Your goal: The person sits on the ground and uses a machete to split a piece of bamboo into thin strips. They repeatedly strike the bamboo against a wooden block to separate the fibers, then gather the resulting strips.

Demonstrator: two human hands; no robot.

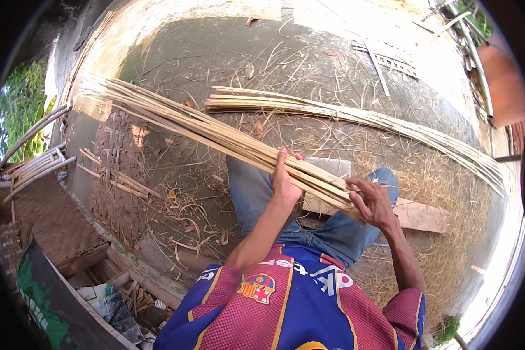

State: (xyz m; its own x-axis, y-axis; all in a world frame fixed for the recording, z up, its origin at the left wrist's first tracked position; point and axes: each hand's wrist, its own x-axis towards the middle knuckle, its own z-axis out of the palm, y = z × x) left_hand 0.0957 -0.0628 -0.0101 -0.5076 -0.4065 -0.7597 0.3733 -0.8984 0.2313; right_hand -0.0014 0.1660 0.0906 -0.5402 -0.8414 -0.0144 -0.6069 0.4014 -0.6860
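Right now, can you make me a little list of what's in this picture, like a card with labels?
Place: concrete ground outdoors, strewn with dry shavings
Left hand: gripping a bundle of bamboo strips across the lap
Right hand: on the bundle's near end
Second bundle: lying on the ground beyond
Under the legs: a wooden board
At left: a woven mat
Clothes: blue jeans, red and blue shirt

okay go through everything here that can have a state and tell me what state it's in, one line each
Left hand: closed round the held bamboo strips.
Right hand: fingers on the strips' near end.
Held bamboo strips: bunched, lifted, slanting away to the left.
Second strip bundle: lying on the ground.
Woven mat: flat, unfinished edge.
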